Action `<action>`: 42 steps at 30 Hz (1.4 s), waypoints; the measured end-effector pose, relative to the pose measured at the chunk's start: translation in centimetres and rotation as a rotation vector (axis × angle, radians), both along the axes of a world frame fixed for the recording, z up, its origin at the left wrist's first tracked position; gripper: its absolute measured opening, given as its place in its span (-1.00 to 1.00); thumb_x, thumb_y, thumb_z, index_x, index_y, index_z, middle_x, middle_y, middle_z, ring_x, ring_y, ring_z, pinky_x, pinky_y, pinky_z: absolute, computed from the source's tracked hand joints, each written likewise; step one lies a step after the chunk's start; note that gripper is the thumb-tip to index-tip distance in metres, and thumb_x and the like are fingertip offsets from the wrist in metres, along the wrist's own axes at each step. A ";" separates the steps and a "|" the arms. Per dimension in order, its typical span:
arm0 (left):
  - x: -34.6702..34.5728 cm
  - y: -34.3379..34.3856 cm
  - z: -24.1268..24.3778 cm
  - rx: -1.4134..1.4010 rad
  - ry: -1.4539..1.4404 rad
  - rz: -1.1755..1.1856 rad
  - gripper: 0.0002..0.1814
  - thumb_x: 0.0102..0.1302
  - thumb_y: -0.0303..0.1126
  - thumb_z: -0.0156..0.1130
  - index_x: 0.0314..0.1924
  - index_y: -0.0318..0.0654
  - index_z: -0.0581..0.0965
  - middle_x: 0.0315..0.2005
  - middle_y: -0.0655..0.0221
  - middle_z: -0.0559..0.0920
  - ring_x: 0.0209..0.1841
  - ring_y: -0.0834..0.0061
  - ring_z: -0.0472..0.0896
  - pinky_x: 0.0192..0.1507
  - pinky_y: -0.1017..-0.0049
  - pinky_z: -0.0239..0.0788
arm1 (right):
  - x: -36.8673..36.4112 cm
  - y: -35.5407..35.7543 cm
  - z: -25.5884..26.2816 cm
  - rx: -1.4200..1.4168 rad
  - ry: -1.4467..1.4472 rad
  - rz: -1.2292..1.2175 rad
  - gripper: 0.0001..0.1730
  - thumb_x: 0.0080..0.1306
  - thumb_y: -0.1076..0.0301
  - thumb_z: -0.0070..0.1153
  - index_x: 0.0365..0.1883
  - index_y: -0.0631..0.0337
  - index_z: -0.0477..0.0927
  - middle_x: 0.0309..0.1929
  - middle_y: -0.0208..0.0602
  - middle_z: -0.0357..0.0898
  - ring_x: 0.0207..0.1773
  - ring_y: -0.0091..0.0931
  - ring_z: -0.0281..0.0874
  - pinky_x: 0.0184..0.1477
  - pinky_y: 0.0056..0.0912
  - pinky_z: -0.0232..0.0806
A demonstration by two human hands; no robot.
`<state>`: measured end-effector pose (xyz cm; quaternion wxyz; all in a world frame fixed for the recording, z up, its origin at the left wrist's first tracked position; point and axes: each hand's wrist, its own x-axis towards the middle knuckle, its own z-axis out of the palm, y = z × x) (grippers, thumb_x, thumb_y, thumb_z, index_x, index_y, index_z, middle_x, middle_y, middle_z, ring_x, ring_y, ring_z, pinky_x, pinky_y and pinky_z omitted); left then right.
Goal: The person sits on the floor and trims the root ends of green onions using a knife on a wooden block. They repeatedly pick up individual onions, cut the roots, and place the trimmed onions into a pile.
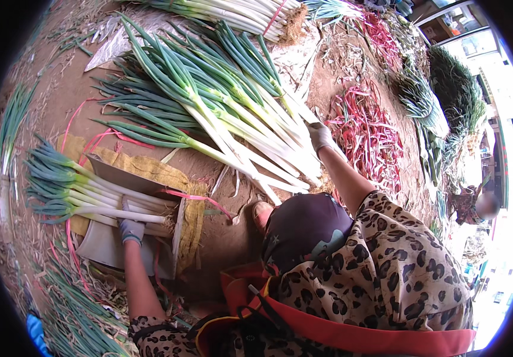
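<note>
My left hand [130,228], in a pale work glove, grips long white-stalked green onions [100,198] lying in a curved grey trough [109,243]. One stalk crosses in front of its fingers, hiding part of the grip. Pink plastic ties [198,197] hang over the trough's edges. My right hand [321,136], gloved too, is closed around a white stalk at the right side of a large loose pile of green onions [238,116]. Those leaves point to the upper left, with the root ends towards me.
Beside the pile lies a heap of red plastic ties [365,134]. A tied onion bundle [247,15] rests at the top. Yellow woven sacking [192,223] surrounds the trough. Loose green leaves [78,312] cover the lower left ground. A person [468,203] is at the far right.
</note>
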<state>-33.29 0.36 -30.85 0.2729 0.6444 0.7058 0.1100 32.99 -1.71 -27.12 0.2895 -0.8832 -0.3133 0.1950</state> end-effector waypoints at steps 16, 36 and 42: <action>-0.2 0.1 0.0 -0.098 -0.079 0.048 0.06 -0.04 -0.42 0.37 0.47 0.10 0.05 0.01 -0.05 0.43 0.06 0.00 0.43 0.19 0.24 0.26 | 4.9 5.7 -0.8 -0.688 -0.321 0.256 -0.25 0.16 -0.10 0.09 0.30 -0.02 0.35 0.19 0.02 0.46 0.26 -0.11 0.40 0.24 -0.14 0.26; 0.6 0.4 0.1 0.012 0.003 0.025 0.05 -0.10 -0.35 0.39 0.44 -0.04 0.11 0.05 -0.03 0.35 0.12 0.01 0.38 0.21 0.26 0.25 | -0.2 1.4 10.3 0.004 0.027 0.253 -0.71 0.20 0.28 0.19 -0.16 0.26 0.62 -0.48 -0.37 0.56 -0.48 -0.62 0.45 -0.41 -0.53 0.29; -0.7 0.2 -2.5 0.044 -0.069 0.044 0.00 -0.06 -0.31 0.34 0.43 -0.06 0.12 0.06 -0.04 0.35 0.11 0.02 0.39 0.21 0.26 0.26 | -11.8 -2.8 20.6 0.208 0.579 0.153 -0.76 0.28 0.31 0.12 -0.24 0.34 0.49 -0.43 -0.37 0.49 -0.49 -0.62 0.41 -0.43 -0.55 0.37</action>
